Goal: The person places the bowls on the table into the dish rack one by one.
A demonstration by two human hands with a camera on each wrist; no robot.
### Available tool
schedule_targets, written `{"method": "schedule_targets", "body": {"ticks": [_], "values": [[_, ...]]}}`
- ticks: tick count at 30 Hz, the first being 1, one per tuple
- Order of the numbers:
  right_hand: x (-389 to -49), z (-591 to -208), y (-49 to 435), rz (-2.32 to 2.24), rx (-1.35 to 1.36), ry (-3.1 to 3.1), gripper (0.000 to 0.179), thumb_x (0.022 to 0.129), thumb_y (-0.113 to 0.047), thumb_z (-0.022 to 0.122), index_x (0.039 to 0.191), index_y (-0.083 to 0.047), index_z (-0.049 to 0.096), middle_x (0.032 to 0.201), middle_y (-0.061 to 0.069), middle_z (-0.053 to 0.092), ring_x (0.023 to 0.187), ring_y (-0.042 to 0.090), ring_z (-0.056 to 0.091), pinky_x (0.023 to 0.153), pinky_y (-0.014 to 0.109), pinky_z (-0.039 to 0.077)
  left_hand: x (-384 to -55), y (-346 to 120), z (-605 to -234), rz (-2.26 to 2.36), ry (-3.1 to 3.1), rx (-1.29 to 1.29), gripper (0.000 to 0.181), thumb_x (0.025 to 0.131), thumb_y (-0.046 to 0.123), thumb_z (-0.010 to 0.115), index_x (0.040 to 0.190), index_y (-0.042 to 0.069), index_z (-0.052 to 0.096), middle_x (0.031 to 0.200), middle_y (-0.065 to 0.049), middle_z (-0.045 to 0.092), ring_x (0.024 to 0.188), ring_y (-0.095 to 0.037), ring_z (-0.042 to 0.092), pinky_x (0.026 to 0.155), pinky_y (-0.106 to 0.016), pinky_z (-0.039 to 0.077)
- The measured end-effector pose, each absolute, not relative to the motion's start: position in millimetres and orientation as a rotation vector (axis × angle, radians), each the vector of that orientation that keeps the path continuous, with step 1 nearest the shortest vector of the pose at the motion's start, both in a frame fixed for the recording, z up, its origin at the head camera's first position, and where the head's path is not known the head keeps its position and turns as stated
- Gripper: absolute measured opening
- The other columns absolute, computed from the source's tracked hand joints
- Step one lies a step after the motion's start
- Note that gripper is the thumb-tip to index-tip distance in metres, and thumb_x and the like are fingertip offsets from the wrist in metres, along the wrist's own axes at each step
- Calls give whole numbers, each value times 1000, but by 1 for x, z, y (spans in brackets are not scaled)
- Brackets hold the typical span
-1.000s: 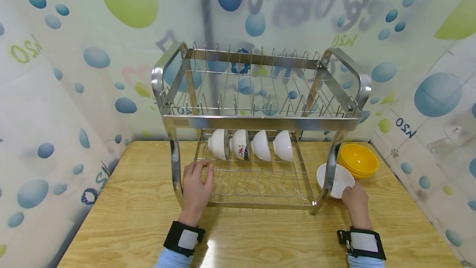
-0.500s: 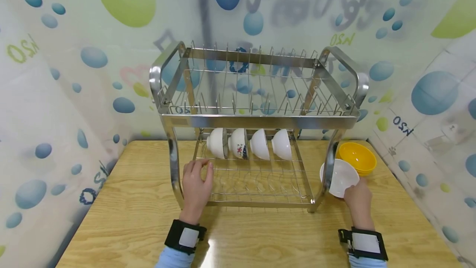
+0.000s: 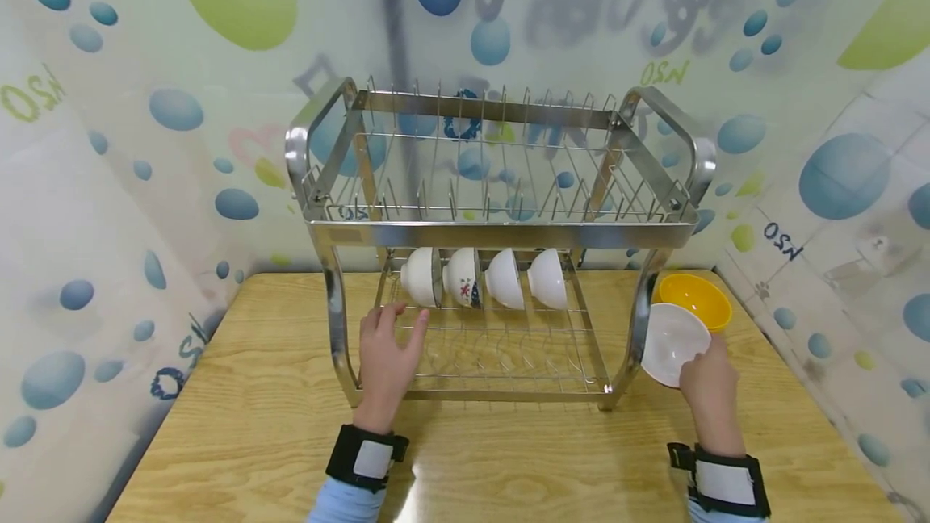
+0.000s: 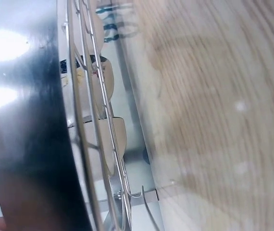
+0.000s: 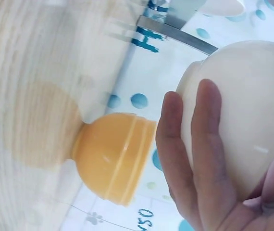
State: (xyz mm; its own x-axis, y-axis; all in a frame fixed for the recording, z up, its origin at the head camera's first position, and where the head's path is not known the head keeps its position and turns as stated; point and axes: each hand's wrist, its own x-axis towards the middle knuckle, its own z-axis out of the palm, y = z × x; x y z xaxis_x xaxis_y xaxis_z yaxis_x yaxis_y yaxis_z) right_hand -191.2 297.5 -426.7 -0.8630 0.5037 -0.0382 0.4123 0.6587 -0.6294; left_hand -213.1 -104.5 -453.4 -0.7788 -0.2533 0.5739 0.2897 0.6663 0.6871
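My right hand point(image 3: 708, 382) grips a white bowl point(image 3: 672, 341) by its rim, just outside the rack's right front leg. The right wrist view shows fingers point(image 5: 206, 130) against the outside of this bowl point(image 5: 247, 110), which is held above table height. My left hand point(image 3: 388, 361) is at the front left of the dish rack's lower tier, thumb and fingers apart with nothing between them. On that tier several white bowls stand on edge in a row, among them a flowered bowl point(image 3: 462, 277). In the left wrist view a metal bar hides most of the left hand.
The two-tier steel dish rack point(image 3: 501, 234) stands mid-table, its upper tier made of upright wires. Nested yellow bowls point(image 3: 696, 301) sit on the wooden table point(image 3: 508, 458) at right, behind the held bowl. A patterned curtain point(image 3: 182, 184) closes off the back and sides.
The white bowl has come up off the table with my right hand, shifting slightly right and tilting. My left thumb and fingers have spread wider. The whole head view has drifted a little.
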Motion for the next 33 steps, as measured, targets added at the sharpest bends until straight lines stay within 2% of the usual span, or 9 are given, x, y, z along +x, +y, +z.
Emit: {"method": "schedule_targets", "body": {"ticks": [5, 8, 11, 21, 33], "values": [[-184, -418, 297, 968, -777, -2733, 48, 95, 2, 32, 140, 14, 18, 120, 44, 42, 90, 50, 53, 64, 48, 55, -215, -100, -451, -1100, -2249, -4, 42, 89, 37, 65, 110, 1, 63, 104, -19, 59, 99, -35, 53, 79, -47, 44], [-177, -411, 297, 946, -778, -2730, 48, 96, 2, 31, 140, 14, 18, 118, 46, 42, 86, 50, 53, 55, 42, 53, -215, -96, -450, -1114, -2272, 3, 44, 90, 40, 62, 111, 2, 63, 105, -18, 59, 99, -35, 53, 81, -47, 44], [-170, -404, 297, 924, -776, -2733, 47, 96, 1, 30, 140, 15, 18, 117, 46, 41, 83, 49, 53, 51, 39, 51, -214, -92, -449, -1126, -2293, 12, 47, 90, 43, 61, 113, 2, 62, 106, -17, 59, 100, -34, 53, 83, -47, 44], [-153, -385, 291, 930, -788, -2727, 47, 98, 0, 28, 142, 11, 18, 128, 42, 38, 100, 52, 48, 71, 54, 53, -215, -80, -447, -1168, -2376, 13, 51, 88, 40, 65, 121, 2, 58, 113, -21, 57, 103, -36, 55, 82, -50, 47], [-138, -365, 274, 968, -709, -2760, 46, 101, -5, 29, 143, 9, 17, 125, 42, 40, 92, 50, 52, 60, 46, 56, -218, -69, -443, -1240, -2469, 19, 61, 89, 49, 59, 130, 4, 52, 126, -21, 50, 113, -37, 51, 89, -52, 47]]}}
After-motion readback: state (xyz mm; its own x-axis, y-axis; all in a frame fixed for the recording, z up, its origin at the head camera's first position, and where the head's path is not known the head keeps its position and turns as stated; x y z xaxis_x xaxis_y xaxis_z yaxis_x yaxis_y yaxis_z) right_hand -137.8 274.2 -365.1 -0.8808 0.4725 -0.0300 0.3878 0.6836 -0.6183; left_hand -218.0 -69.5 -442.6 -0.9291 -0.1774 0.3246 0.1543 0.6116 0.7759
